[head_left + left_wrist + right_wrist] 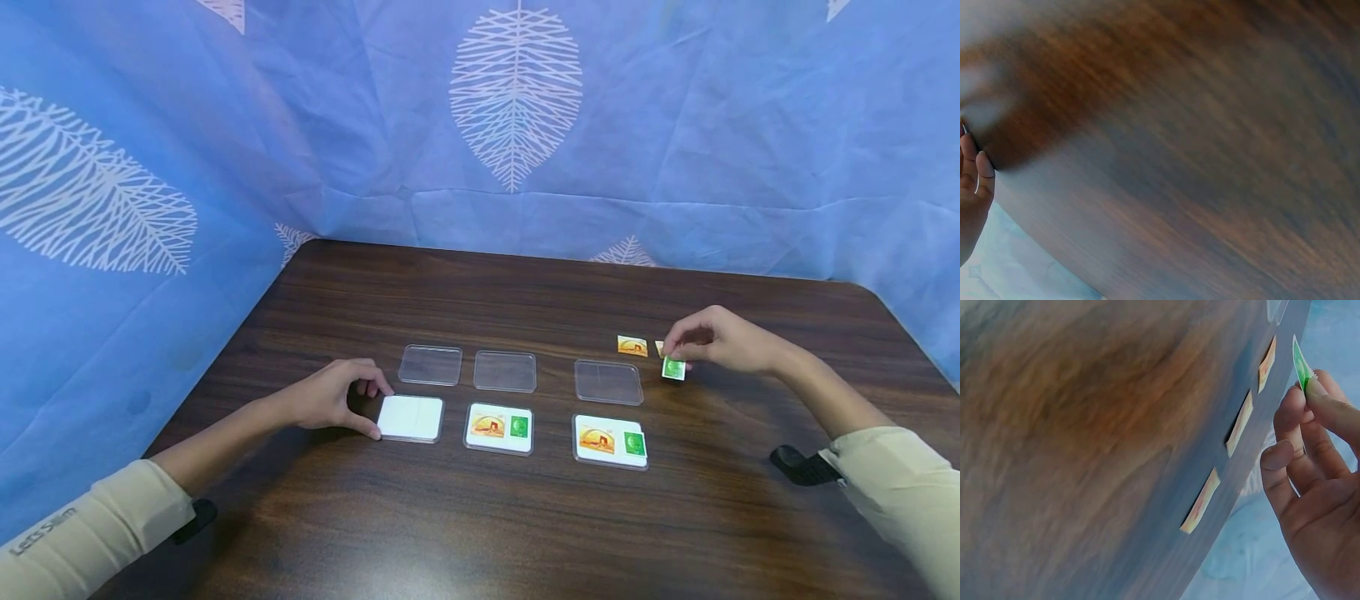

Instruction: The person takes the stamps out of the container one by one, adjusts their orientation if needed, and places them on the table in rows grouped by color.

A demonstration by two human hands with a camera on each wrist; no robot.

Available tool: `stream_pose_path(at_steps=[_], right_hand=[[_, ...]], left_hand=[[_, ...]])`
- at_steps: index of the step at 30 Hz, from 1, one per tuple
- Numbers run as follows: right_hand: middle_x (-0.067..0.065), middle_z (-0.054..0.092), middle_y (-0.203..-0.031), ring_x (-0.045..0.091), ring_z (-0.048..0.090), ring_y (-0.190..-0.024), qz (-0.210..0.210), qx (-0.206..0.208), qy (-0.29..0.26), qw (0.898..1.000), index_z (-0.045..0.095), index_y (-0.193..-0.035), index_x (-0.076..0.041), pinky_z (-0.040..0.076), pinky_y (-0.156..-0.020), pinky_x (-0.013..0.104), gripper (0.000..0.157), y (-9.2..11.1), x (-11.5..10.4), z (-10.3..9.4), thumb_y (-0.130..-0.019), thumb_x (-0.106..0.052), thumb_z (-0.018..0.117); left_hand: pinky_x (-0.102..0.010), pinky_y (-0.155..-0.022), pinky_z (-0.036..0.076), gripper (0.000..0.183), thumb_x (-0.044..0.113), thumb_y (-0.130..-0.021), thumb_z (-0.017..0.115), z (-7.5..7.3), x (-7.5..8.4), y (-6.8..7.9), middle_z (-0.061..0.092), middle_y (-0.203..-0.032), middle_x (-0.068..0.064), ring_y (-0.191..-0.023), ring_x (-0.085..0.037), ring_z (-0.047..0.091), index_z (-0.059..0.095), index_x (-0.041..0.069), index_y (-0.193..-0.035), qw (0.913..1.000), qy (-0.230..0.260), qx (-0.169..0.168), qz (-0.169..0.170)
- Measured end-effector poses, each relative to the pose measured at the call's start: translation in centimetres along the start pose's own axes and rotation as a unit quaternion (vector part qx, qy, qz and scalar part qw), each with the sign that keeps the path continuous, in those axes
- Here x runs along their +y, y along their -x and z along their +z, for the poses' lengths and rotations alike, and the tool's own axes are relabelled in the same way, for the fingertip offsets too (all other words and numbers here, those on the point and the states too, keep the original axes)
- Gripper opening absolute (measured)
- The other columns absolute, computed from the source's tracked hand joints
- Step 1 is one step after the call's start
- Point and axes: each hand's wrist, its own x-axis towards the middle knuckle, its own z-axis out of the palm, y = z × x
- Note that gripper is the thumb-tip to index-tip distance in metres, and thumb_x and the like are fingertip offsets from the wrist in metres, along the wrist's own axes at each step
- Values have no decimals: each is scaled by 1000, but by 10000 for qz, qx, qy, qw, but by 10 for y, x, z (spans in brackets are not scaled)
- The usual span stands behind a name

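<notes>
Toward the right edge of the counter [420, 529], pinches a green stamp [673, 368] above the wood with the right hand [708, 337], in a closed grip of thumb and fingertip, with the remaining fingers loosely bent. Toward the left edge, holds the leftmost case [408, 441] with the left hand [330, 396] in a wider grip, with thumb and forefinger at its two left corners. Inside, a plain white card [412, 417]. In the middle case [498, 452] and right case [611, 465], orange and green stamps on white. Nearer the far edge, three clear lids [505, 372] in a row; farther right, loose orange stamps [1239, 424]. Beyond the far and left edges, blue cloth [360, 108] with white leaf patterns.
</notes>
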Motion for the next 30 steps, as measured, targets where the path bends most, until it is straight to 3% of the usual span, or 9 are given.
stream_pose_path(at_steps=[9,15,30], right_hand=[[2,70,-84,20,60,-65,262,229,163,9993,75,-94,-6,48,-54,34,19,14,11,-8,-96,10,65],[2,69,-83,19,62,-67,549,346,166,9978,74,-96,-1,49,-55,34,15,27,20,-15,-97,9,64],[3,70,-79,18,60,-63,675,687,244,9951,74,-97,3,44,-51,34,19,53,42,-33,-95,16,61]], left_hand=[[-32,-75,42,41,28,-76,94,0,-1,-2,55,-90,3,-83,-14,47,73,9,-105,10000,-18,-48,-29],[-32,-75,42,40,28,-76,94,-1,-2,-2,54,-90,3,-83,-15,47,73,10,-105,10000,-34,-70,-49],[-31,-74,43,40,27,-75,95,-3,-1,-4,54,-89,3,-83,-14,48,72,9,-103,9999,-2,-159,-61]])
